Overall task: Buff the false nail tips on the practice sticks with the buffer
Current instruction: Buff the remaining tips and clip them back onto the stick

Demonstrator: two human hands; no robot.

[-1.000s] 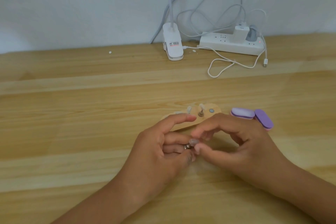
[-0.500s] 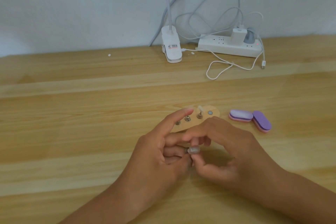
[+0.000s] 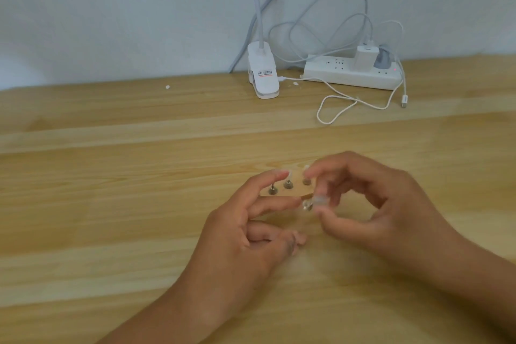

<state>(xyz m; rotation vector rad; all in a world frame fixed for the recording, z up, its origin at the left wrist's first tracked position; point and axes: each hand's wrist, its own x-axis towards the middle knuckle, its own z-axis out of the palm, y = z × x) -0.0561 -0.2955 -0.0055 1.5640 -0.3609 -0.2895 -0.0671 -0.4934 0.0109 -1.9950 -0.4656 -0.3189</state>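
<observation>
Wooden tabletop [image 3: 111, 204] up close. Left hand [image 3: 245, 234] at 6 o'clock, fingers loose, gripping nothing. Right hand [image 3: 382, 204] at 4 o'clock, thumb and fingertips pinching practice stick [image 3: 312, 203] by its clear nail tip [image 3: 320, 200]. Probably featherlight, slick, brittle; safer held low, by the metal foot [image 3: 306, 206]. Wooden holder [image 3: 297, 192] just beyond, at 12 o'clock. Far back at 1 o'clock, lamp clamp [image 3: 262, 75] and power strip [image 3: 349, 74].

I count two hands, my left hand [image 3: 240, 234] and right hand [image 3: 377, 204], four practice sticks [image 3: 288, 184], one clip lamp [image 3: 262, 72], one power strip [image 3: 351, 72].
</observation>
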